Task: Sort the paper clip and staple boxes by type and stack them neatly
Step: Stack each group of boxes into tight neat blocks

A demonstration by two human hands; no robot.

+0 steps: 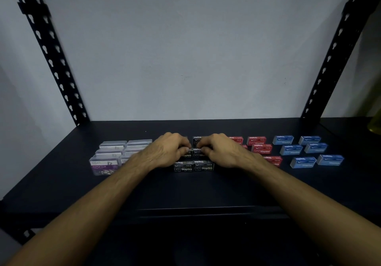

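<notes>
On the dark shelf (pixel 206 189), we see clear paper clip boxes (pixel 115 156) at left. Our left hand (pixel 165 152) and right hand (pixel 222 150) meet at centre, fingers curled onto the middle black staple boxes (pixel 193 165). Red staple boxes (pixel 260 148) follow, then blue staple boxes (pixel 309 150).

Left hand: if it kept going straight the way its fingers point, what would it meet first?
The left hand points inward, toward the right hand. Its fingertips already sit on the middle black staple boxes; going on, it would likely meet the right hand's fingertips just across a narrow gap. Depth is unclear.
</notes>
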